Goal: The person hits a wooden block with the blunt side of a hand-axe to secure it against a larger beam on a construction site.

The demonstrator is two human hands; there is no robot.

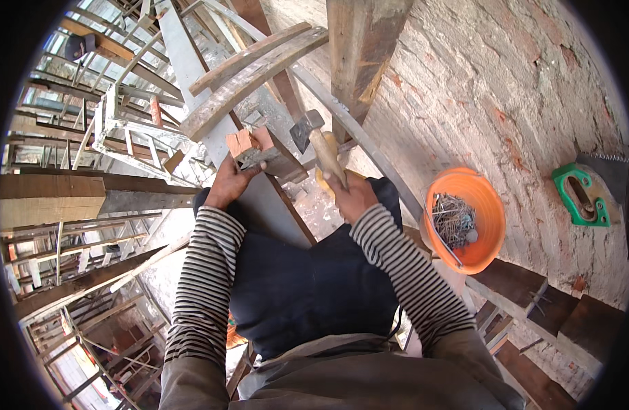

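My right hand (354, 197) is wrapped round the wooden handle of a hammer (306, 128), whose dark metal head points up and to the left. Something yellow (323, 172) shows behind the handle; its kind I cannot make out. With my left hand (231, 182) I grip the near left side of a short wooden block (278, 158), thumb on top. A reddish, rough-cut piece (243, 145) shows at the block's left end. The block rests on a long grey plank (260, 205) that runs away from me between my legs. Hammer head and block are apart.
An orange bucket (489, 239) of nails hangs or stands at the right. Beyond it, a green-handled saw (580, 196) is by the rough brick wall (506, 102). Two curved timbers (260, 75) cross the plank ahead. An upright post (362, 61) stands behind. Scaffold beams (55, 195) and gaps lie left.
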